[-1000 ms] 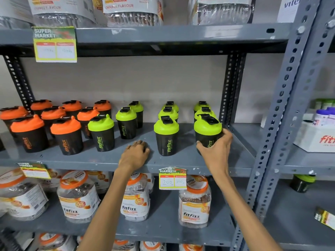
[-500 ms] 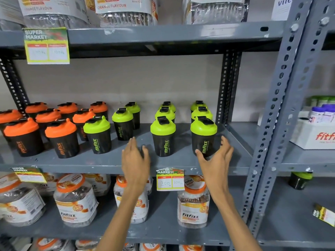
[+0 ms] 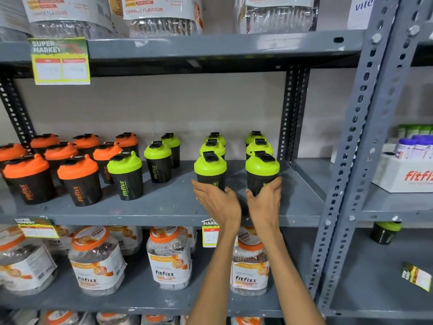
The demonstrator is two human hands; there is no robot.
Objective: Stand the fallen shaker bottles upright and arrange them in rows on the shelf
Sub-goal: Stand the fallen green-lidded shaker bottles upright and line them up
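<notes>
Black shaker bottles stand upright in rows on the grey middle shelf (image 3: 164,207). Orange-lidded ones (image 3: 77,170) fill the left, green-lidded ones (image 3: 158,151) the middle and right. My left hand (image 3: 219,204) cups the base of the front green shaker (image 3: 210,166) in the second column from the right, fingers on its left, thumb on its right. My right hand (image 3: 266,202) wraps the base of the front green shaker (image 3: 262,165) in the rightmost column. Both hands hide the bottles' lower parts.
Large Fitfizz jars (image 3: 171,261) line the shelf below, and more jars (image 3: 159,17) stand above. A slotted grey upright (image 3: 346,184) bounds the bay on the right. Beyond it are a white Fitfizz box (image 3: 403,174) and another green-lidded shaker (image 3: 385,233) on a lower shelf.
Both hands were open and spread at the shelf edge half a second ago. They have moved forward and closed around the bases of the two front right green shakers.
</notes>
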